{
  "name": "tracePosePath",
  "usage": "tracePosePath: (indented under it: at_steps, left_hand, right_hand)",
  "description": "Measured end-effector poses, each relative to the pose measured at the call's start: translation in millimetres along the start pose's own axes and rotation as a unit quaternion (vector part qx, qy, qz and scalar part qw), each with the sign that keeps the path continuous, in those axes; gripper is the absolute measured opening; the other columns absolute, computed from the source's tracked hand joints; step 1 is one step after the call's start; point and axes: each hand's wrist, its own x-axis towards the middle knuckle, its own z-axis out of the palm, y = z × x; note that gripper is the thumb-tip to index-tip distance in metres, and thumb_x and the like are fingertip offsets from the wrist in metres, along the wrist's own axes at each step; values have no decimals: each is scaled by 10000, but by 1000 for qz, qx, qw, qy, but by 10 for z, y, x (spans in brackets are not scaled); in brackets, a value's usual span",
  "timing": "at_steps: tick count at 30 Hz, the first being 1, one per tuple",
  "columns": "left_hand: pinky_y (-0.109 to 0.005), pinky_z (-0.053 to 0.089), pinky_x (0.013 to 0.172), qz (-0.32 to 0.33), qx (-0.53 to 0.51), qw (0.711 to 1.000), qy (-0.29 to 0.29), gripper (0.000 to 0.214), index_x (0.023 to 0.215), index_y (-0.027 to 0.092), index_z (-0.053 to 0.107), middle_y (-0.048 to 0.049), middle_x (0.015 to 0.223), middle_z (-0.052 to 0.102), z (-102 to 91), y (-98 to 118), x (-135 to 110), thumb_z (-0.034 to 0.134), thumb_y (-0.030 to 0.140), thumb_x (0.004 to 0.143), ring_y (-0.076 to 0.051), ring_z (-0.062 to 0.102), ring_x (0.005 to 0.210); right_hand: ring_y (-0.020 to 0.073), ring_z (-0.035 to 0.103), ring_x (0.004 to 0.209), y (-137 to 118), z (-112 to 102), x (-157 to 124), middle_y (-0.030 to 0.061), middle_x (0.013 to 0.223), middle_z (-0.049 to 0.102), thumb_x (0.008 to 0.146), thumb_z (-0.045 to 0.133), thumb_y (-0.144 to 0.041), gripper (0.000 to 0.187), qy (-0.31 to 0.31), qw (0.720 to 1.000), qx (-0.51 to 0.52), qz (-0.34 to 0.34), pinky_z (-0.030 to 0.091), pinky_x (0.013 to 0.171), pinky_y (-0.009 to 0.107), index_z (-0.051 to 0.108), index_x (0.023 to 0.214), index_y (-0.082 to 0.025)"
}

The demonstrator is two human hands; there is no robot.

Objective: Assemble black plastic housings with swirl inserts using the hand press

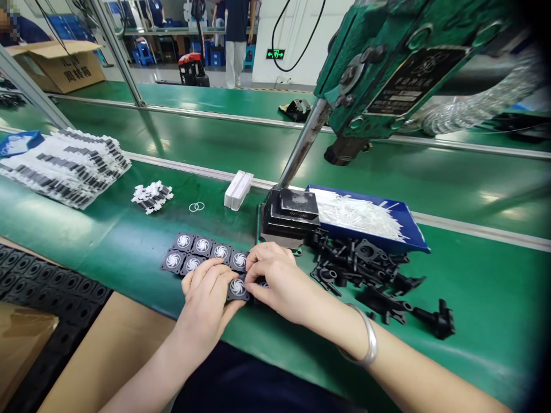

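Note:
Two rows of black square parts with white swirl discs (221, 252) lie side by side on the green bench in front of me. My left hand (203, 304) is curled over the near row, its fingers on top and its thumb against the front edge of one black square part (237, 288). At the right end of the rows, my right hand (275, 281) is closed, thumb and fingertips gathered on another such part. That part is mostly hidden under the hand, as are some parts beneath my left fingers.
A green press (387, 69) stands over a black base (290, 212). Beside it are a blue tray of white strips (357, 215) and a pile of black plastic pieces (365, 269). White-and-black pieces (152, 196), two rings (197, 207) and a white block (238, 190) lie leftward.

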Motion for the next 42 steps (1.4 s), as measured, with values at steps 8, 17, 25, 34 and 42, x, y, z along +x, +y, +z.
tracePosePath:
  at_steps: [8, 17, 25, 34, 42]
  left_hand:
    - [-405, 295, 1021, 21, -3, 1000, 5, 391, 1264, 200, 562, -80, 1196, 675, -59, -11, -41, 680, 335, 915, -284, 547, 1231]
    - [-320, 414, 889, 88, -116, 988, 60, 134, 1025, 197, 631, 3, 923, 722, -157, 160, 54, 621, 99, 933, -156, 647, 945]
    - [-339, 418, 835, 144, -113, 981, 67, 174, 1015, 185, 639, -1, 887, 726, -60, 449, 109, 616, 44, 915, -160, 655, 882]
    - [-343, 410, 840, 192, -83, 975, 76, 156, 1021, 176, 631, -14, 894, 733, 108, 758, 152, 595, 53, 932, -168, 657, 874]
    - [-340, 416, 834, 223, -56, 969, 87, 173, 1044, 150, 637, -28, 897, 732, 189, 908, 183, 601, 34, 920, -173, 657, 870]
  right_hand:
    - [206, 554, 1079, 120, -68, -94, 50, 1017, 634, 906, 672, -186, 92, 25, 987, 132, -87, 406, 1023, 434, 712, 824, -199]
    - [149, 605, 959, 65, -164, -386, 24, 968, 637, 901, 664, -175, 98, 46, 974, 199, -102, 463, 915, 297, 688, 808, -193]
    - [127, 659, 724, 92, -35, -800, 17, 843, 689, 887, 616, -219, 168, 87, 922, 376, -5, 520, 653, 243, 600, 1046, -168]
    - [144, 665, 762, 199, 42, -1144, 15, 839, 720, 919, 611, -215, 91, 270, 940, 210, -10, 529, 720, 257, 698, 944, -207]
    - [139, 655, 780, 302, 77, -1287, 22, 861, 696, 932, 565, -131, 119, 333, 931, 131, -67, 527, 712, 254, 662, 947, -199]
